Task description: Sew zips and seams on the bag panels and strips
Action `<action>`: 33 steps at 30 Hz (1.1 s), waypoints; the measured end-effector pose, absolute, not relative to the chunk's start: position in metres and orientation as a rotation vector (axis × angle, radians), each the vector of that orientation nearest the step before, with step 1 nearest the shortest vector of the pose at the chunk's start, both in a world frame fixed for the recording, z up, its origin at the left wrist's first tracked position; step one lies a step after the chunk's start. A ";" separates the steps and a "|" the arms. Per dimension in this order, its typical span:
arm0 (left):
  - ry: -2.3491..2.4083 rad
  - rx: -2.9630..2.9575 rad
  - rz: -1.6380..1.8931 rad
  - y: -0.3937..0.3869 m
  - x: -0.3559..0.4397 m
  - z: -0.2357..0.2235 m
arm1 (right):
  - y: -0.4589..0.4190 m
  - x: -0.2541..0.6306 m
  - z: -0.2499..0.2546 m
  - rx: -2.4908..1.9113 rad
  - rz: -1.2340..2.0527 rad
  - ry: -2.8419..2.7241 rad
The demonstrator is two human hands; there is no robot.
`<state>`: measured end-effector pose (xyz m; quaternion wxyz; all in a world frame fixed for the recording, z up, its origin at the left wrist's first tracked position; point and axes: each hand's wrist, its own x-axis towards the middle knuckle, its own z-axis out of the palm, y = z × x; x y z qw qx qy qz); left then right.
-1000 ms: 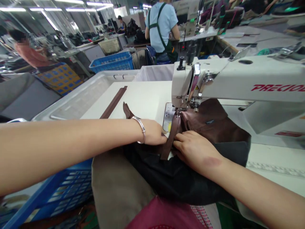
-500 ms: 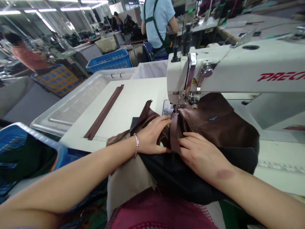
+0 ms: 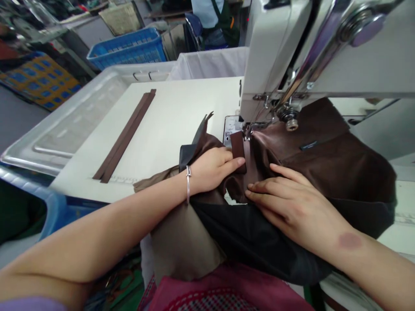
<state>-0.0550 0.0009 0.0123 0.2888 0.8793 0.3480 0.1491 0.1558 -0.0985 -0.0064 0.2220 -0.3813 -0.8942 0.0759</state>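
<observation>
My left hand, with a silver bracelet on its wrist, pinches a folded brown fabric strip between thumb and fingers, just in front of the presser foot. My right hand lies with fingers stretched out on the brown fabric, beside the seam that runs toward the needle. The garment piece has a satiny brown side with a small dark label and a black outer side. Beige cloth hangs from it at the left. The needle tip is too small to make out.
The white sewing machine rises at the right. Brown strips lie on the white tabletop. Beyond its left edge is a clear plastic tray. Blue baskets stand behind and at the left. A seated person is at the back.
My left hand has gone from spread on the fabric to pinching the folded strip. My right hand has stayed on the fabric. The view has moved closer to the machine and tilted down.
</observation>
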 end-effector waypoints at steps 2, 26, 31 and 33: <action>0.894 2.385 0.402 -0.001 -0.053 0.015 | -0.097 0.156 -0.006 -1.036 0.222 -2.487; 0.815 2.464 0.409 -0.002 -0.047 0.008 | -0.091 0.166 -0.004 -0.988 0.280 -2.560; 0.849 2.455 0.350 0.002 -0.045 0.008 | -0.090 0.166 -0.003 -1.005 0.302 -2.557; 0.870 2.455 0.351 0.001 -0.044 0.008 | -0.091 0.167 -0.004 -1.011 0.304 -2.560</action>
